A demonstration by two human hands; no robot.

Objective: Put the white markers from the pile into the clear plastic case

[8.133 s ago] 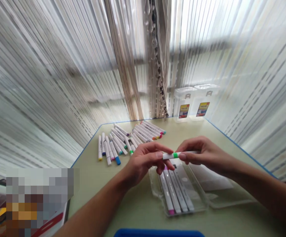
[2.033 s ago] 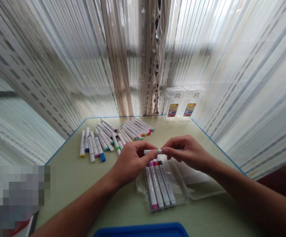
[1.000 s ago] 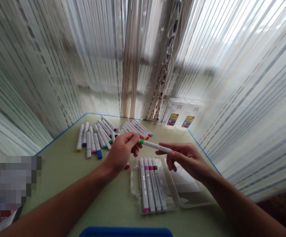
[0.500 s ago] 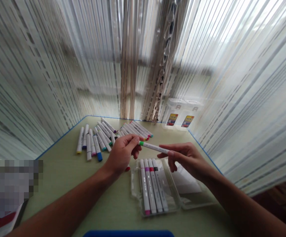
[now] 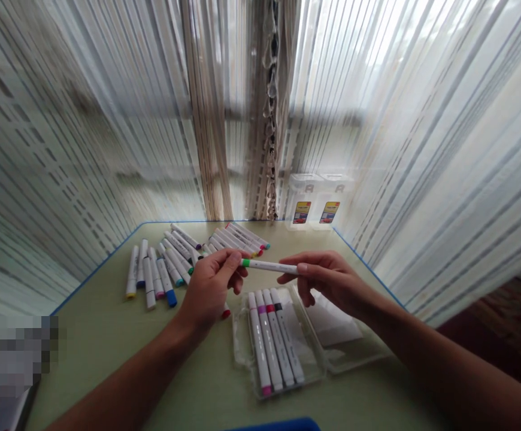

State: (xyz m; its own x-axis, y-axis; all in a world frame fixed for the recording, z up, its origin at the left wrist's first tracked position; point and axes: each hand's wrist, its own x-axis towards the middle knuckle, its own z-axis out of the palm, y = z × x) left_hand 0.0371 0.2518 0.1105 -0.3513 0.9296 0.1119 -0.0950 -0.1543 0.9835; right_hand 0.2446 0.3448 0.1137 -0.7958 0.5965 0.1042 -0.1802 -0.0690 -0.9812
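A white marker (image 5: 269, 266) with a green band is held level between both hands, above the open case. My left hand (image 5: 213, 278) pinches its green-banded end, and the cap tip is hidden by the fingers. At the other end, my right hand (image 5: 327, 276) grips the barrel between thumb and fingers. Below lies a clear plastic case (image 5: 312, 353), its lid folded out to the right. Several white markers (image 5: 273, 341) with pink, purple, red and black bands stand side by side in its left part. A red-tipped marker (image 5: 227, 313) shows partly beneath my left hand.
Loose markers (image 5: 149, 281) lie in a pile at the back left of the green table (image 5: 108, 353), with another row (image 5: 238, 239) behind my left hand. Two clear cases (image 5: 317, 206) stand upright at the back right. String curtains (image 5: 153, 120) hang around the table's far edges.
The view has turned slightly right, so the things sit further left. Both hands keep hold of the green-banded marker, which is now nearer level; the right-hand fingers have closed further around it.
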